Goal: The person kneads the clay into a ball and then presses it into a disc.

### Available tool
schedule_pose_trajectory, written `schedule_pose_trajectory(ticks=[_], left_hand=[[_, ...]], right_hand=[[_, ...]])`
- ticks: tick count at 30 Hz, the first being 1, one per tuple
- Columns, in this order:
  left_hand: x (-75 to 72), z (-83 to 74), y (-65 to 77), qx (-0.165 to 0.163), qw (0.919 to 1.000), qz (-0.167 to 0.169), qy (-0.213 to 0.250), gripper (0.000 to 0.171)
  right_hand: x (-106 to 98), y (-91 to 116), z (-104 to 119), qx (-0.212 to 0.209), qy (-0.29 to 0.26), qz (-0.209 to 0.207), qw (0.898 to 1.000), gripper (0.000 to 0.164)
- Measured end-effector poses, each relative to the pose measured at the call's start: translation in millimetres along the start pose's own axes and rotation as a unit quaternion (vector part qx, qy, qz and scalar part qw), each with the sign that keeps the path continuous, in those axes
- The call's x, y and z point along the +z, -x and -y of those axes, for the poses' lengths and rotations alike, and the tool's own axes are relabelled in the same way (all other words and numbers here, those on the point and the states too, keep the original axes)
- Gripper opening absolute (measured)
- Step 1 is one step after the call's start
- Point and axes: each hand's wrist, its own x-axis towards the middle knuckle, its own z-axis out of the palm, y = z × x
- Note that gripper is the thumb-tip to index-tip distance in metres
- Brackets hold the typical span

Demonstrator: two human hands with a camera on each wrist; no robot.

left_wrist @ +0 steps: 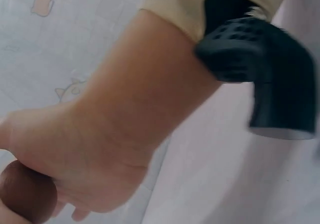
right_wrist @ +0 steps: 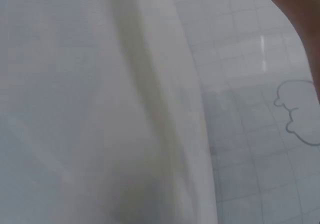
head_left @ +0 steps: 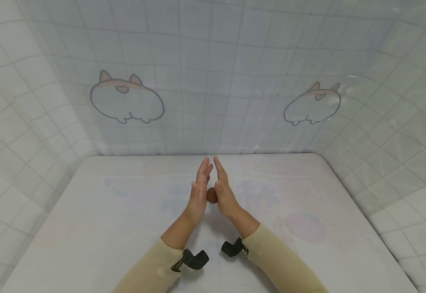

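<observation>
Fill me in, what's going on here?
A person is holding a small brown ball between the palms of the left hand and right hand, over a pale tabletop. The fingers are fairly straight and point away from the person. The hands nearly meet at the tips, with a narrow gap there.

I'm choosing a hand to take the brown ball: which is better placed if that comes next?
The right hand, narrowly, I'd say: in the head view it overlaps the brown ball slightly. The left hand is close too, along the ball's other side.
</observation>
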Motion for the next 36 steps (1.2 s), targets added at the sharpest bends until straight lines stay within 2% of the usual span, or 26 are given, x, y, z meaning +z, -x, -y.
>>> schedule_pose_trajectory(ticks=[3,7,12,18,24,27,30,34,36], left_hand=[[1.3,-1.5,-4.7,0.004,0.9993,-0.031,-0.020,0.091],[3.0,-3.2,-12.1,-0.017,0.9965,-0.069,-0.044,0.095],[-2.2,0.7,-18.6,-0.032,0.9921,-0.098,-0.070,0.099],[-9.5,9.1,-19.5,-0.062,0.9866,-0.116,-0.097,0.094],[-14.8,19.7,-14.4,-0.115,0.9788,-0.102,-0.135,0.088],[-14.8,22.5,-11.0,-0.143,0.9735,-0.090,-0.154,0.084],[-11.8,22.2,-7.5,-0.163,0.9683,-0.082,-0.170,0.086],[-4.8,17.0,-2.7,-0.165,0.9667,-0.056,-0.188,0.088],[-1.9,13.4,-0.4,-0.157,0.9702,-0.041,-0.179,0.089]], right_hand=[[2.5,3.6,1.1,-0.017,0.006,0.006,1.000,0.095],[5.7,7.7,3.2,-0.046,0.013,0.004,0.999,0.096],[10.8,12.7,8.0,-0.094,-0.019,0.029,0.995,0.097],[12.9,13.9,17.1,-0.151,-0.022,0.038,0.988,0.095],[10.2,10.2,27.4,-0.218,-0.020,0.010,0.976,0.090],[8.2,8.1,31.4,-0.225,-0.026,-0.006,0.974,0.087],[7.3,6.6,33.4,-0.214,-0.028,-0.020,0.976,0.086],[5.4,5.4,34.5,-0.163,-0.023,-0.042,0.985,0.085],[3.6,3.9,34.9,-0.133,-0.018,-0.051,0.990,0.085]])
